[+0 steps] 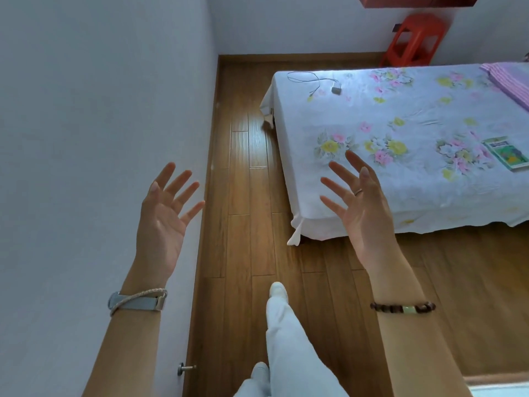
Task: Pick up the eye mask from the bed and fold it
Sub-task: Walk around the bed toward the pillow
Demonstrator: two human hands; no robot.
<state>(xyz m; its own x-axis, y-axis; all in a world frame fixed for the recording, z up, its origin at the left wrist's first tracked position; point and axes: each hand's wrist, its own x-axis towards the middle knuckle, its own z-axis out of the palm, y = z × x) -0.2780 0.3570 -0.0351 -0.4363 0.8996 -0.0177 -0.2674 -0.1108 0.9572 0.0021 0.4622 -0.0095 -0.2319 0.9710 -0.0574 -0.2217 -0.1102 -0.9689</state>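
The bed (315,179) with a white floral sheet fills the right half of the head view. No eye mask shows anywhere on it. My left hand (163,216) is raised palm up in front of the wall on the left, fingers spread, holding nothing. My right hand (357,202) is raised palm up over the near left corner of the bed, fingers spread, holding nothing.
On the bed lie a white charger with its cable (335,88), a green book (508,153) at the right edge and a pink blanket (509,78) at the far right. A red plastic stool (412,41) stands behind the bed. Wood floor (249,196) runs between wall and bed.
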